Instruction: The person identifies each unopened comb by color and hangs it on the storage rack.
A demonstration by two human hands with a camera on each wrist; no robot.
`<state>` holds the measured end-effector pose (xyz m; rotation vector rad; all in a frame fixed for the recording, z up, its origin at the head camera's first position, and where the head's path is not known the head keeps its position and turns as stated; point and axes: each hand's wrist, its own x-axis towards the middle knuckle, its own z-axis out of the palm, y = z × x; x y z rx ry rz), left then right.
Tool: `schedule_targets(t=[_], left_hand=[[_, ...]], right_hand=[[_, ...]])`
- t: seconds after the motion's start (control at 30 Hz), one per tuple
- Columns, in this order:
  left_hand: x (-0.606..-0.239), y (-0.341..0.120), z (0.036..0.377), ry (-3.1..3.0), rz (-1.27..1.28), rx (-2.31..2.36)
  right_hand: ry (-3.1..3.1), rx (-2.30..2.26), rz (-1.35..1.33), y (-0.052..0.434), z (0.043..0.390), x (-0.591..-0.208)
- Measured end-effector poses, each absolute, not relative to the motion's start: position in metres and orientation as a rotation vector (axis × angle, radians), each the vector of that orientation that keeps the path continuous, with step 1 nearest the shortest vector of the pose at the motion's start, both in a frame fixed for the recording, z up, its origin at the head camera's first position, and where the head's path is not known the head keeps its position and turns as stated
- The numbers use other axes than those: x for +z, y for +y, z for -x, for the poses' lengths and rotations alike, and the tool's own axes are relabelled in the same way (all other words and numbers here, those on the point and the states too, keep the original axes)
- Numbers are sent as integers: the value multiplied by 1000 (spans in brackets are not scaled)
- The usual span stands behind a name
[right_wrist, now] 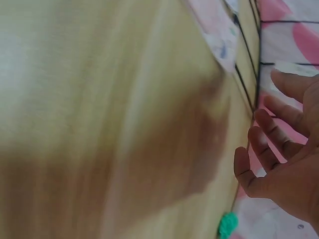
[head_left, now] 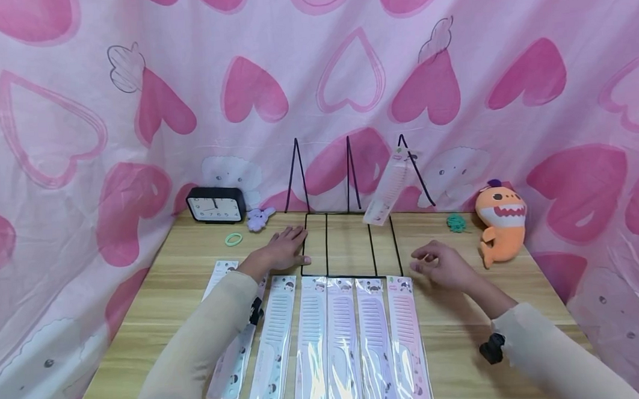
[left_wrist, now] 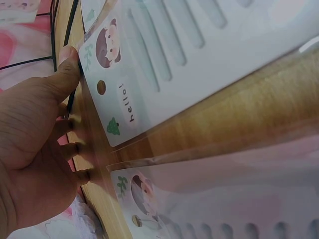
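A black wire rack [head_left: 327, 247] stands at the back of the table, its hooks rising against the curtain. From its right hook hangs a packaged comb [head_left: 386, 187]. My left hand [head_left: 283, 249] is at the rack's left side, fingers extended, holding nothing; in the left wrist view its thumb is beside the top of a comb package [left_wrist: 112, 84]. Over the table right of the rack, my right hand [head_left: 441, 265] has loosely bent fingers and holds nothing. Several packaged combs lie in a row before the rack, among them a pink comb [head_left: 408, 339] and a purple comb [head_left: 377, 341].
At the back left are a black clock [head_left: 215, 205], a small purple plush [head_left: 258, 219] and a pale green ring [head_left: 233, 239]. A green tangled bundle [head_left: 455, 222] and an orange shark plush [head_left: 502, 223] are at the right. A pink heart-patterned curtain [head_left: 208, 42] surrounds the table.
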<state>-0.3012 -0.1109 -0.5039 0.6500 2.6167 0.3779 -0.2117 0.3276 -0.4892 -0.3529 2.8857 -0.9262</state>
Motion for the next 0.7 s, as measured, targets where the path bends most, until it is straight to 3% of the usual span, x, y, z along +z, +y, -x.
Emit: schedule_targets(t=[0.3, 0.7], left_hand=[[-515, -113, 309, 2613, -657, 416], [-504, -110, 300, 2647, -661, 335]], right_hand=[[2824, -858, 442, 324, 199, -514], [2834, -849, 432, 318, 196, -516]])
